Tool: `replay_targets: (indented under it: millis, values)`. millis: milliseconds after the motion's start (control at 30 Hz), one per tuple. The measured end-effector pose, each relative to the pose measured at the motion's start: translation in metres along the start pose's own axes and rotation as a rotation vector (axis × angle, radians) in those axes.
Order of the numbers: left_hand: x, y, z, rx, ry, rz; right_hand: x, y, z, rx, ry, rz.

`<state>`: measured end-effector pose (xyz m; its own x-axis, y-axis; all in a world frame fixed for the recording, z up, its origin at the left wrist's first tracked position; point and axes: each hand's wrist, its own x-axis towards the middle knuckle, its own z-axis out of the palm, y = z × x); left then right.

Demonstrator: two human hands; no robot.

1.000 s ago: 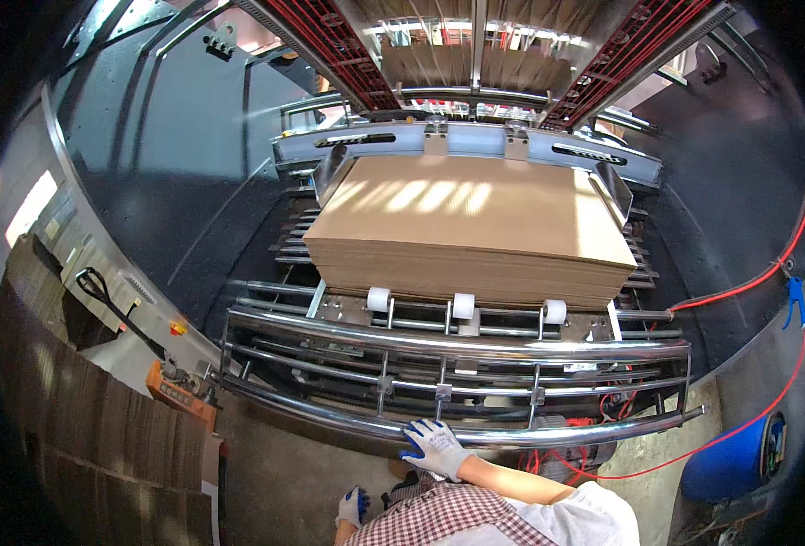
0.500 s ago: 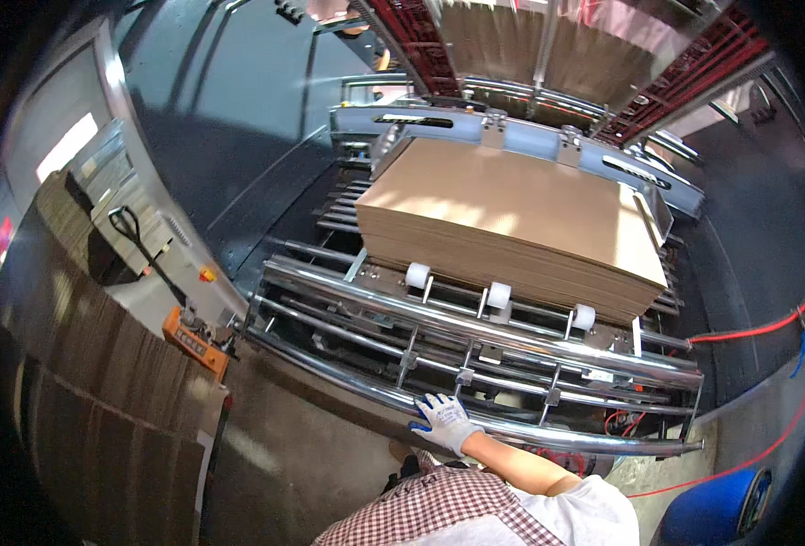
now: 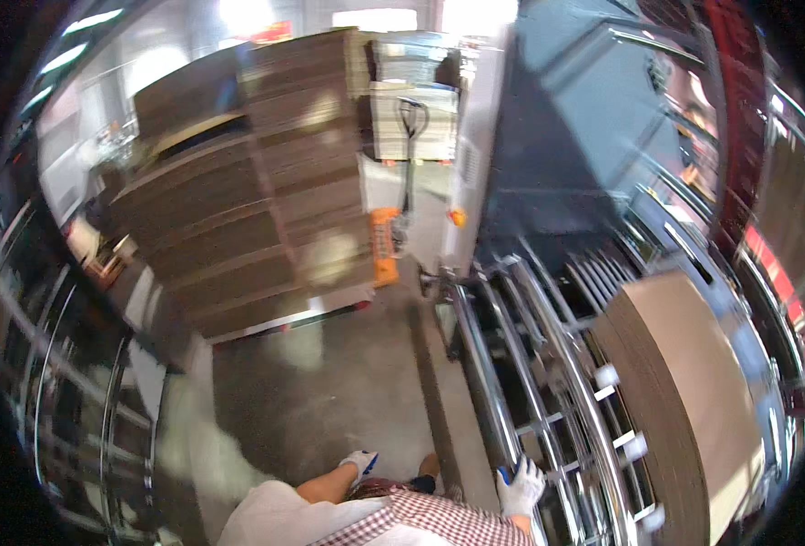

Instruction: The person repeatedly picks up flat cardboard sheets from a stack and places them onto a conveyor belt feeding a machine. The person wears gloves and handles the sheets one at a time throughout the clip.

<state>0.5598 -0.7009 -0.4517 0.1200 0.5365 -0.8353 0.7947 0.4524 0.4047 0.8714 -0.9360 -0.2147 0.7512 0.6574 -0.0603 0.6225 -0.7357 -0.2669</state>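
Note:
My right hand [image 3: 521,489], in a white glove with blue on the palm side, rests on the shiny outer metal rail [image 3: 485,364] of a roller frame. Its fingers are spread along the rail, with the thumb toward the aisle side. Low beside my body is my left hand [image 3: 359,462], gloved the same way; its fingers look loosely stretched, with nothing seen in them. Behind the rails lies a tall stack of brown cardboard sheets [image 3: 693,337], beside white rollers [image 3: 606,375].
Large piles of brown cardboard [image 3: 302,164] stand ahead to the left. An orange pallet jack [image 3: 385,246] with a black handle is next to them. Grey concrete floor [image 3: 339,382] lies between the piles and the frame. Another metal rack [image 3: 75,382] stands at the left.
My view has swung left, so the roller frame and sheet stack now lie to the right. My left hand has come into view. My right hand is still on the rail.

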Motion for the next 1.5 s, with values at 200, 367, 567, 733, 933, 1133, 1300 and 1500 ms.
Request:
replay_targets:
  millis: [200,367,567,733,933,1133,1300,1500]
  values:
    - [-0.045,-0.019,-0.016,0.093,0.176,-0.048,0.007,-0.001,-0.008,-0.107,0.145,-0.194]
    - [-0.055,-0.053,-0.034,-0.115,0.379,-0.202,0.027,0.007,0.003,-0.006,0.104,-0.195]
    - [-0.04,-0.071,-0.067,-0.185,0.586,-0.337,0.013,-0.046,-0.006,0.253,0.176,-0.25]
    - [-0.025,-0.096,-0.114,-0.165,0.62,-0.258,0.007,-0.129,0.025,0.326,-0.133,-0.314]
    - [-0.016,-0.153,-0.199,-0.305,0.663,-0.153,0.03,-0.292,0.067,0.379,-0.317,-0.559]
    - [-0.003,-0.233,-0.273,-0.496,0.474,-0.445,0.043,-0.445,0.101,0.375,-0.336,-0.901]
    - [0.0,-0.3,-0.273,-0.497,0.576,-0.47,0.057,-0.529,0.13,0.365,-0.471,-1.047]
    - [-0.03,-0.194,-0.378,-0.661,0.557,-0.363,0.123,-0.621,0.171,0.185,-0.565,-1.136]
